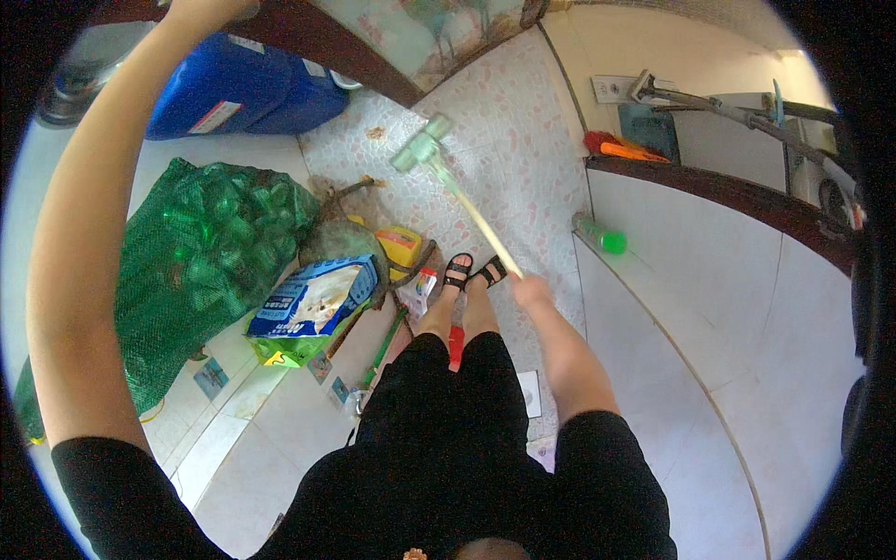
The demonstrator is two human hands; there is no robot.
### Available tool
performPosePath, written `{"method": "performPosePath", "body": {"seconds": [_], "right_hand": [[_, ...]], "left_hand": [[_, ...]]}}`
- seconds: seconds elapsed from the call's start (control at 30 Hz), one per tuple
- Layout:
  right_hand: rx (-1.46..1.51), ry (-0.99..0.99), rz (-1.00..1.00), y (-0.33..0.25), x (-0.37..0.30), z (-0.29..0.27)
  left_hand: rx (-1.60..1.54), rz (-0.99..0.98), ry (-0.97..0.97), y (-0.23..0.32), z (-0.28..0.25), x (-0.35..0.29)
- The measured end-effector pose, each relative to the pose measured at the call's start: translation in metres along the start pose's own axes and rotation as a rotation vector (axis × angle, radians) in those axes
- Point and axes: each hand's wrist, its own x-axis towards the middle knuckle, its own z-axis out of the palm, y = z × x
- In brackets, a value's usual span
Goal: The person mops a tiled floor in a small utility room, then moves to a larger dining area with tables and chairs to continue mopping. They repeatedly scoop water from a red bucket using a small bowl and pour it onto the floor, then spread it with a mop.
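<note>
On the left, I see the left hand [207, 8] at the upper edge, partly cut off; I cannot tell its grip. Below it is a green mesh sack [159, 308] of green bottles [224, 224], then a blue drum [233, 79] and a cat-printed bag [317, 294]. Over the tiled floor [523, 121], ahead of 2 black sandals [457, 271], extends a blurred long-handled mop or brush [481, 224]; the right hand [534, 292] is wrapped around its handle.

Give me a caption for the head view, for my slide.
Right hand holds a long-handled green-headed tool; green mesh sack at left.
</note>
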Motion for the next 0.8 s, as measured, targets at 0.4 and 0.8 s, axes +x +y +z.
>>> {"method": "performPosePath", "body": {"seconds": [0.4,0.8], "right_hand": [[0.046,-0.075,0.285,0.262,-0.120,-0.006],[0.354,0.143,-0.204,0.083,0.033,-0.073]], "left_hand": [[-0.003,-0.123,-0.103,0.002,-0.002,0.005],[0.020,-0.095,-0.140,-0.036,0.026,-0.003]]}}
